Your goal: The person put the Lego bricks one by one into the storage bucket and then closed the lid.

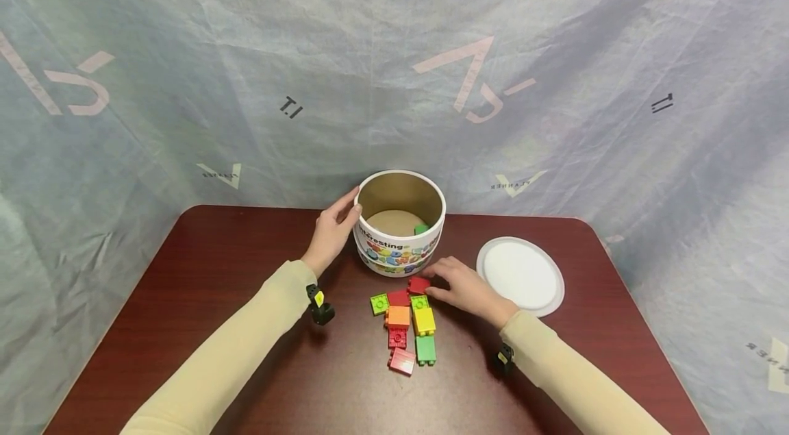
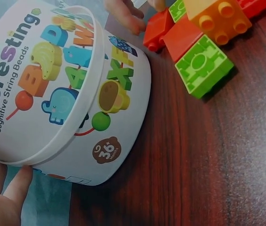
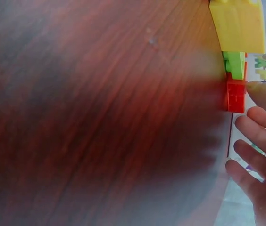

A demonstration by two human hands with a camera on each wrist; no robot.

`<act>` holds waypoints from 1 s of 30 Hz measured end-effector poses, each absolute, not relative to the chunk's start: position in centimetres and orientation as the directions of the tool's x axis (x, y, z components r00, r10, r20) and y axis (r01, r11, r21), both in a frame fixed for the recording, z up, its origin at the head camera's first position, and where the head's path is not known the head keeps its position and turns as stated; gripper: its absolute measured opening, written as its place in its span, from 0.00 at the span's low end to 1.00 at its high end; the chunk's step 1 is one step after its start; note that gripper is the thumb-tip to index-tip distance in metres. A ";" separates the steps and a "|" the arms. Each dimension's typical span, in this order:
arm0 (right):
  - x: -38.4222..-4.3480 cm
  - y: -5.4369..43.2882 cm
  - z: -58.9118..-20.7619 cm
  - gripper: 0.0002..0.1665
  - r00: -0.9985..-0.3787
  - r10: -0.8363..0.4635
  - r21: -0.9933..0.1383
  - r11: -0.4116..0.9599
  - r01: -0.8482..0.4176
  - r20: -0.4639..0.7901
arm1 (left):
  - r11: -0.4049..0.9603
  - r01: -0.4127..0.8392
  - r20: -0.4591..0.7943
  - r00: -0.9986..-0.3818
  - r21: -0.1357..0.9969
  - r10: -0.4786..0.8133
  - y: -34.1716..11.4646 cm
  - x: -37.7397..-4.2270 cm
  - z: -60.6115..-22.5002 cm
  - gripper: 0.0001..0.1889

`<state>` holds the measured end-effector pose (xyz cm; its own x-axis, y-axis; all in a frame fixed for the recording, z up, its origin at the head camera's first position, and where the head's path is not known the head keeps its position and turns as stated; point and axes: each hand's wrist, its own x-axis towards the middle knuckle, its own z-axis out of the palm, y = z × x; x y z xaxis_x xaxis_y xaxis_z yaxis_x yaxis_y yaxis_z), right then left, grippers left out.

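A round white bucket (image 1: pixel 394 255) with colourful printing stands uncovered at the back of the table, a green block (image 1: pixel 421 229) inside it. My left hand (image 1: pixel 331 235) rests its fairly straight fingers against the bucket's left side near the rim. Just in front of the bucket, my right hand (image 1: pixel 464 290) is beside a red building block (image 1: pixel 419 286), fingers spread. In the right wrist view one fingertip meets or nearly meets that red block (image 3: pixel 236 96). Toward me lie an orange block (image 1: pixel 398 316), a yellow block (image 1: pixel 424 320), a green block (image 1: pixel 426 350) and several red and lime ones.
A round white lid (image 1: pixel 522 274) lies flat on the table, right of the bucket and beyond my right wrist. The dark red wooden table (image 1: pixel 246 257) ends behind the bucket, close to a hanging grey cloth (image 1: pixel 345 79).
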<state>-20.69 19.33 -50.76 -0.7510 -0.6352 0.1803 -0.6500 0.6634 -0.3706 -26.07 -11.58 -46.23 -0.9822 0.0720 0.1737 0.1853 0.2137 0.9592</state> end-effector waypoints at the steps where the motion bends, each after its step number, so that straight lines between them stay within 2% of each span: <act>1: -20.7 19.4 -50.8 0.18 -0.750 -0.637 -0.372 0.662 -0.651 0.178 | 0.219 0.188 0.176 -0.982 0.958 0.073 -11.6 -26.1 -46.2 0.27; 14: -20.4 19.2 -50.7 0.20 -0.736 -0.662 -0.354 0.659 -0.663 0.145 | 0.249 0.195 0.177 -0.980 0.949 0.094 -11.7 -25.9 -46.1 0.28; 23: -20.3 19.6 -51.2 0.18 -0.714 -0.670 -0.283 0.658 -0.698 0.203 | 0.259 0.210 0.197 -0.977 0.943 0.076 -11.6 -26.2 -46.4 0.27; 30: -19.9 20.1 -50.5 0.17 -0.742 -0.644 -0.321 0.674 -0.665 0.186 | 0.244 0.206 0.191 -0.978 0.948 0.082 -11.6 -26.2 -46.4 0.28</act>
